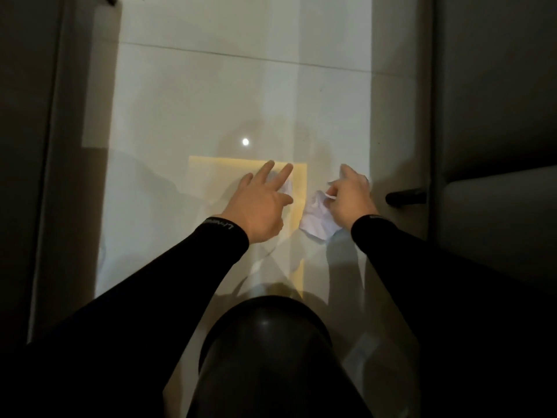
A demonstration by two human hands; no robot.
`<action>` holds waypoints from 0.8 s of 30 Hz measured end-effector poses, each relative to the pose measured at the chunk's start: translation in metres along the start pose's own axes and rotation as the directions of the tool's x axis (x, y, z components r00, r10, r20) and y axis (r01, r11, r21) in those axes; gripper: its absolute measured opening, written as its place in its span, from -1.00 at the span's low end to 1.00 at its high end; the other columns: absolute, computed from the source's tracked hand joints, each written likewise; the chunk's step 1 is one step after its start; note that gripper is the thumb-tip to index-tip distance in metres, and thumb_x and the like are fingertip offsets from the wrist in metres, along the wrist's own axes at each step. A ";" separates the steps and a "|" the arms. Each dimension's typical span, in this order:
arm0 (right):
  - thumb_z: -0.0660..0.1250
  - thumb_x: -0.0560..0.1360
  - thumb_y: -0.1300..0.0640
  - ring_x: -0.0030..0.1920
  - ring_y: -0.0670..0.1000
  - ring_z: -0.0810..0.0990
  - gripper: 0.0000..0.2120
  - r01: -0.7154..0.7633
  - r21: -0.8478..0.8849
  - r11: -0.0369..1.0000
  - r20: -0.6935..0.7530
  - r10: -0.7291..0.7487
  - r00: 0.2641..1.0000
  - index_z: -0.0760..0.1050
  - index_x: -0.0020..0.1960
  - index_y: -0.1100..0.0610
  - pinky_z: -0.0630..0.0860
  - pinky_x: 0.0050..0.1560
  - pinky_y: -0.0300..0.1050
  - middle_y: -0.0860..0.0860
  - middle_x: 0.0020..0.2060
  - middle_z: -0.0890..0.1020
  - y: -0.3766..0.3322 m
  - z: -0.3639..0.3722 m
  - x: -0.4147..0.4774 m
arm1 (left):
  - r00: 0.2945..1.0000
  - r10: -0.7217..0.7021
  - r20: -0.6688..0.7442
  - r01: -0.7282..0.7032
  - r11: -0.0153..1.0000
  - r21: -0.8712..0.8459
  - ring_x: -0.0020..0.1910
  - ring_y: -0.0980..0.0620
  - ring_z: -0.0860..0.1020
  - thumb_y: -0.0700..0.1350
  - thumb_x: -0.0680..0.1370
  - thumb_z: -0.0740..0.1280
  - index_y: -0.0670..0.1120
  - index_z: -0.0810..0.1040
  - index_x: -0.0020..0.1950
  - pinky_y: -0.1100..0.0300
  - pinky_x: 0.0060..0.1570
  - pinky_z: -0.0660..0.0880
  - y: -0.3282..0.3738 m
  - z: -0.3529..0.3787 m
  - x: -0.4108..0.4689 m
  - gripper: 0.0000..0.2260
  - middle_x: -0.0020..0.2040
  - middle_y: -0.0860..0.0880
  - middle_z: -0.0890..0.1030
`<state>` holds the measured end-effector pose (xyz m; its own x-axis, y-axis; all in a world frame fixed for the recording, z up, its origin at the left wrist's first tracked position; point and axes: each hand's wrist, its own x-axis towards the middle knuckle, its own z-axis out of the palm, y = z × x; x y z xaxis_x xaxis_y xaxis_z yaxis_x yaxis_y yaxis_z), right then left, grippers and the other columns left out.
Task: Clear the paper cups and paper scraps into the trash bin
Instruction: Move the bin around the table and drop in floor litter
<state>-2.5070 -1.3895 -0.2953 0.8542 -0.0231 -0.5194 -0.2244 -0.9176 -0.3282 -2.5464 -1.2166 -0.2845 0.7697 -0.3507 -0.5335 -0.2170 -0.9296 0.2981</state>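
A glossy pale tiled floor fills the dim view. My right hand [351, 196] grips a crumpled white paper scrap [318, 220], which hangs below and left of the fingers. My left hand [262, 203] reaches forward with its fingers spread straight. A smaller white paper scrap [287, 186] shows just past its fingertips, partly hidden by them; whether the fingers touch it cannot be told. A dark rounded trash bin [268, 342] stands at the bottom centre, below both forearms.
A yellowish rectangular patch [211, 176] of light lies on the floor under my left hand. Dark furniture [497, 206] with a black foot [405, 197] borders the right. A dark panel [27, 176] runs along the left.
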 end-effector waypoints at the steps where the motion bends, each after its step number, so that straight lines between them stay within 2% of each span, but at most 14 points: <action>1: 0.28 0.51 0.21 0.23 0.22 0.46 -0.87 -0.001 -0.021 1.000 -0.014 0.001 1.000 0.51 0.00 0.26 0.43 0.27 0.07 0.23 0.23 0.46 0.003 0.004 -0.002 | 0.998 0.005 0.062 -0.007 0.999 0.039 0.53 -0.14 -0.09 -0.08 0.51 0.22 0.02 0.35 0.39 -0.11 0.43 0.10 0.003 0.005 0.002 -0.57 0.57 -0.03 -0.11; 2: 0.26 0.52 0.22 0.24 0.22 0.46 -0.77 -0.017 -0.043 0.999 -0.016 0.017 1.000 0.49 0.12 0.31 0.42 0.29 0.05 0.23 0.24 0.46 0.004 0.006 -0.005 | 0.994 -0.004 0.113 -0.004 0.997 0.072 0.53 -0.15 -0.11 -0.10 0.51 0.21 -0.02 0.27 0.43 -0.10 0.44 0.11 0.006 0.011 0.001 -0.53 0.57 -0.03 -0.12; 3: 0.26 0.53 0.21 0.21 0.22 0.49 -0.74 -0.042 -0.041 0.998 -0.012 0.041 0.999 0.49 0.16 0.33 0.45 0.24 0.01 0.23 0.21 0.50 0.004 0.008 -0.008 | 0.990 -0.014 0.138 0.000 0.995 0.096 0.53 -0.14 -0.10 -0.12 0.51 0.19 -0.07 0.19 0.46 -0.07 0.45 0.12 0.009 0.018 -0.004 -0.49 0.57 -0.04 -0.10; 5: 0.27 0.52 0.17 0.03 0.21 0.58 -0.78 -0.086 -0.004 0.996 -0.011 0.086 0.996 0.58 0.05 0.30 0.48 0.02 -0.10 0.23 0.03 0.63 -0.001 0.006 -0.015 | 0.993 -0.019 0.114 0.007 0.994 0.105 0.52 -0.14 0.01 -0.15 0.51 0.18 -0.18 0.08 0.49 0.01 0.46 0.12 0.011 0.026 -0.016 -0.43 0.56 -0.11 0.00; 7: 0.31 0.48 0.19 -0.15 0.16 0.59 -0.83 -0.162 0.100 0.982 0.026 0.160 0.987 0.64 -0.08 0.27 0.44 -0.13 -0.18 0.17 -0.18 0.65 -0.010 0.001 -0.027 | 0.993 -0.023 0.118 0.016 0.998 0.060 0.47 -0.15 0.15 -0.19 0.50 0.19 -0.26 0.11 0.46 0.08 0.44 0.15 0.012 0.025 -0.032 -0.44 0.51 -0.21 0.14; 10: 0.35 0.41 0.23 -0.19 0.15 0.63 -0.89 -0.232 0.262 0.937 0.096 0.213 0.972 0.63 -0.20 0.25 0.53 -0.12 -0.14 0.10 -0.29 0.61 -0.022 -0.006 -0.059 | 0.985 -0.066 0.160 0.080 0.993 -0.088 0.40 -0.14 0.24 -0.23 0.49 0.20 -0.29 0.21 0.40 0.15 0.39 0.17 0.013 0.013 -0.065 -0.51 0.43 -0.23 0.27; 12: 0.34 0.42 0.24 -0.11 0.18 0.65 -0.88 -0.255 0.306 0.917 0.117 0.229 0.966 0.63 -0.12 0.24 0.59 0.00 -0.03 0.11 -0.22 0.64 -0.030 -0.017 -0.086 | 0.987 -0.095 0.131 0.126 0.959 -0.254 0.43 -0.11 0.22 -0.22 0.50 0.20 -0.27 0.20 0.42 0.18 0.40 0.12 0.018 -0.002 -0.093 -0.51 0.46 -0.20 0.25; 14: 0.32 0.42 0.25 -0.05 0.19 0.65 -0.81 -0.289 0.416 0.862 0.103 0.271 0.957 0.60 0.02 0.19 0.59 0.07 0.11 0.11 -0.10 0.65 -0.040 -0.035 -0.113 | 0.987 -0.158 -0.007 0.142 0.903 -0.405 0.40 -0.08 0.29 -0.20 0.51 0.22 -0.22 0.29 0.40 0.24 0.36 0.13 0.029 -0.025 -0.132 -0.55 0.44 -0.16 0.34; 16: 0.30 0.41 0.25 -0.12 0.14 0.66 -0.80 -0.270 0.556 0.786 0.086 0.268 0.959 0.55 -0.01 0.06 0.62 0.00 0.12 0.05 -0.13 0.64 -0.056 -0.058 -0.142 | 0.943 -0.256 -0.215 0.125 0.866 -0.483 0.29 -0.09 0.44 -0.20 0.50 0.25 -0.18 0.45 0.30 0.28 0.26 0.21 0.043 -0.053 -0.177 -0.64 0.30 -0.14 0.51; 18: 0.29 0.38 0.22 -0.29 0.00 0.62 -0.83 -0.218 0.627 0.748 0.043 0.246 0.968 0.46 -0.19 -0.06 0.63 -0.18 -0.01 -0.04 -0.27 0.61 -0.072 -0.083 -0.180 | 0.861 -0.303 -0.408 0.040 0.841 -0.540 0.10 -0.04 0.54 -0.20 0.48 0.26 -0.15 0.57 0.12 0.32 0.14 0.31 0.062 -0.082 -0.223 -0.75 0.08 -0.11 0.64; 20: 0.27 0.37 0.22 -0.38 -0.17 0.53 -0.82 -0.177 0.622 0.763 0.017 0.213 0.977 0.40 -0.26 -0.06 0.52 -0.33 -0.26 -0.10 -0.35 0.55 -0.081 -0.103 -0.229 | 0.845 -0.239 -0.479 -0.080 0.829 -0.554 -0.04 0.05 0.53 -0.19 0.47 0.24 -0.12 0.59 -0.02 0.31 0.04 0.39 0.086 -0.100 -0.268 -0.83 -0.07 -0.06 0.65; 21: 0.25 0.38 0.24 -0.41 -0.20 0.50 -0.83 -0.177 0.588 0.789 0.041 0.190 0.981 0.39 -0.26 -0.03 0.46 -0.39 -0.34 -0.11 -0.37 0.53 -0.082 -0.110 -0.256 | 0.868 -0.195 -0.456 -0.108 0.824 -0.557 -0.07 0.07 0.52 -0.19 0.46 0.23 -0.11 0.58 -0.06 0.32 -0.01 0.41 0.098 -0.103 -0.289 -0.85 -0.11 -0.04 0.64; 22: 0.23 0.40 0.25 -0.41 -0.20 0.49 -0.84 -0.188 0.536 0.823 0.090 0.165 0.982 0.39 -0.23 0.00 0.43 -0.41 -0.33 -0.10 -0.38 0.52 -0.080 -0.114 -0.284 | 0.903 -0.154 -0.401 -0.107 0.823 -0.558 -0.09 0.07 0.52 -0.20 0.45 0.22 -0.10 0.58 -0.07 0.33 -0.04 0.41 0.110 -0.103 -0.309 -0.84 -0.13 -0.03 0.63; 24: 0.20 0.45 0.24 -0.28 -0.06 0.51 -0.88 -0.242 0.397 0.885 0.228 0.160 0.960 0.39 -0.14 0.02 0.43 -0.33 -0.20 -0.07 -0.33 0.51 -0.069 -0.117 -0.334 | 0.970 -0.064 -0.235 -0.073 0.845 -0.529 -0.04 -0.01 0.54 -0.22 0.43 0.21 -0.12 0.59 -0.03 0.29 0.02 0.42 0.128 -0.095 -0.337 -0.79 -0.08 -0.07 0.63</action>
<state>-2.7219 -1.3649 -0.0070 0.6775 -0.0787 -0.7313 -0.5915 -0.6493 -0.4781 -2.7766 -1.2062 0.0083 0.9016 -0.2543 -0.3499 0.0780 -0.7000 0.7098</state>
